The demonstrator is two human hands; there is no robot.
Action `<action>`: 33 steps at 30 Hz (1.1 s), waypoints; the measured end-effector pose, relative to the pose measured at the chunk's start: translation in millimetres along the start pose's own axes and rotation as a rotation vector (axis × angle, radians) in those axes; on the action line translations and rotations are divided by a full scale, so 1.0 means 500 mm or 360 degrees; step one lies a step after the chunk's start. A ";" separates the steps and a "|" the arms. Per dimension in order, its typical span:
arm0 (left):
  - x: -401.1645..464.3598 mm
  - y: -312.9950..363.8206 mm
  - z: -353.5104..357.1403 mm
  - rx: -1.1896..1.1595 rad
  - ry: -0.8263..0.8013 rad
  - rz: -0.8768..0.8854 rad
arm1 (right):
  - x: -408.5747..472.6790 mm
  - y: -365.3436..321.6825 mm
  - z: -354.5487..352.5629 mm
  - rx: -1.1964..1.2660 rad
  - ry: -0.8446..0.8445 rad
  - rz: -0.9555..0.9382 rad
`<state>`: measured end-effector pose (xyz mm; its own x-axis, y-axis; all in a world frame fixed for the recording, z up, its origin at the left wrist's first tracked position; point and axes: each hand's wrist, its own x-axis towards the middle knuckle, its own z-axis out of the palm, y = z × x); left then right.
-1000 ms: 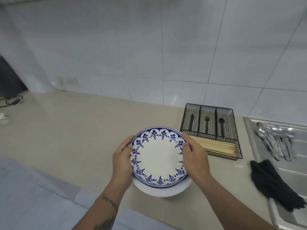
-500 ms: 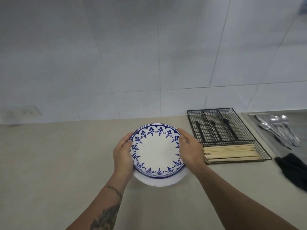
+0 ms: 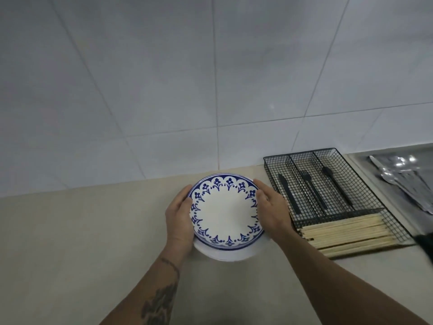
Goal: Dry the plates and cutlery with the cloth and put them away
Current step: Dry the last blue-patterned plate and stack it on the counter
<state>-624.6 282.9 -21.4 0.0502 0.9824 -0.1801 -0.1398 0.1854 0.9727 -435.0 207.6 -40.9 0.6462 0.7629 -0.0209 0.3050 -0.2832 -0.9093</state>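
Both hands hold the plates (image 3: 225, 214) at opposite rims: left hand (image 3: 179, 221) curled round the left edge, right hand (image 3: 271, 214) round the right. The patterned plate sits on a plain white one (a small stack), low over the desk (image 3: 82, 231) beside the wire tray (image 3: 332, 191). Glazed ceramic is stiff, slick, chippable and likely fairly heavy; the rims give the surest grip.

Beige counter (image 3: 93, 231), plate stack (image 3: 225, 254), wire cutlery tray (image 3: 396, 228), chopsticks inside

Glossy glazed plate (image 3: 226, 213) on a matt stone-look counter (image 3: 82, 231) (black wire-mesh tray (image 3: 332, 191) holds pale wooden sticks (image 3: 346, 235))
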 end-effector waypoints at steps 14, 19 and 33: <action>0.117 -0.058 0.045 0.0077 0.0029 -0.0006 | 0.098 0.026 0.036 0.0063 0.0008 0.0082; 0.126 -0.068 0.044 0.0090 0.0032 0.0017 | 0.105 0.030 0.042 0.0091 0.0008 0.0055; 0.143 -0.047 0.049 0.0397 0.0009 0.0149 | 0.137 0.021 0.039 0.0108 -0.0238 -0.0045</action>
<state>-593.7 348.5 -53.6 0.0431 0.9952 -0.0879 0.1043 0.0830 0.9911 -401.2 268.1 -60.2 0.5252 0.8494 -0.0521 0.2702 -0.2245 -0.9363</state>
